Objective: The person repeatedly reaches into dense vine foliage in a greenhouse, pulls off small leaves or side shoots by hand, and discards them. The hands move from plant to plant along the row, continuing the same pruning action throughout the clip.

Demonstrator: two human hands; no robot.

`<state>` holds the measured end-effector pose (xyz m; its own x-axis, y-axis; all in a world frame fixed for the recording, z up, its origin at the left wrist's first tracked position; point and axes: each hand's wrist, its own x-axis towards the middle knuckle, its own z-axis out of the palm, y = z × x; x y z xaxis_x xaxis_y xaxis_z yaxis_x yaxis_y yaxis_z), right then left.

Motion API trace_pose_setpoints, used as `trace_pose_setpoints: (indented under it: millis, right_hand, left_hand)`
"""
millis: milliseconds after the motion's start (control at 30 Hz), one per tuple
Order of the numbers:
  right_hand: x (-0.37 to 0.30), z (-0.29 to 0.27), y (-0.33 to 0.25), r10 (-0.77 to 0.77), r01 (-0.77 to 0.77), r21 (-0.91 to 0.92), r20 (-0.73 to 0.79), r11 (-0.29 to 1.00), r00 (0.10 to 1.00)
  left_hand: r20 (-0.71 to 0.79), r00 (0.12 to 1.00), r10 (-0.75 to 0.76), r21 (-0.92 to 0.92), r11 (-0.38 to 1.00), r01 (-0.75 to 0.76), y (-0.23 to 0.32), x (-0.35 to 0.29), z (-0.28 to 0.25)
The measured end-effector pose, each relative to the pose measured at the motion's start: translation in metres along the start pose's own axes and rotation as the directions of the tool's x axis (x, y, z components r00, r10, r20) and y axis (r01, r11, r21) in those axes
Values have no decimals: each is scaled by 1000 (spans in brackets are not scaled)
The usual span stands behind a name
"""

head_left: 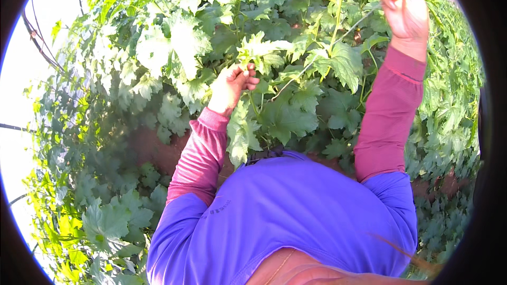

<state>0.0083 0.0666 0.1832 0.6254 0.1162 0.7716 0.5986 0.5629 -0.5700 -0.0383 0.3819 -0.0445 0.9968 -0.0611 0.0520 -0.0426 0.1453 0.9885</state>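
A: Hands 1st: where's the L hand [236, 83]?
B: Mid-pic, among the foliage, fingers curled in w/ thumb near them, right by the pale leafy shoot [262, 48]. Can't tell if it's pinching any of it.
A: And the R hand [403, 4]?
B: Up high, nr the top edge, fingers bent. Thin pale strand [362, 21] runs from nr it diagonally down-left, ending a bit R of the L hand. Grip on it? Can't tell; glare + small detail.
A: B/w the hands?
B: Broad lobed leaf [346, 66], plus an upright yellow-green stem [338, 16] above it.
A: Arms?
B: Maroon L sleeve [196, 162] and R sleeve [388, 108], both out of a blue-purple shirt [303, 206].
A: Further out?
B: Dense plants all round, brown soil [157, 150] showing L of the torso, dark thin lines [39, 39] vs bright bkgd at far L.
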Motion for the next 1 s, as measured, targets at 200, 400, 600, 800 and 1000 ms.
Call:
trace_pose_setpoints:
  millis: [200, 400, 600, 800, 1000]
  right_hand:
    - [-44, 46, -42, 119, -107, -808, -46, 579, 992]
    - [-63, 101, 32, -55, 426, -867, 427, 260, 903]
    - [-14, 60, 30, 91, -26, -824, 30, 565, 995]
    - [37, 68, 38, 490, -435, -287, 157, 854, 858]
    - [43, 80, 42, 480, -548, 130, 344, 827, 807]
  left_hand:
    - [163, 981, 104, 96, 988, -121, 47, 36, 29]
    - [250, 691, 678, 342, 605, -719, 155, 51, 77]
    - [227, 502, 835, 140, 482, -865, 202, 24, 89]
    - [341, 715, 610, -106, 781, -615, 211, 20, 84]
    - [334, 809, 483, -223, 875, -431, 215, 30, 67]
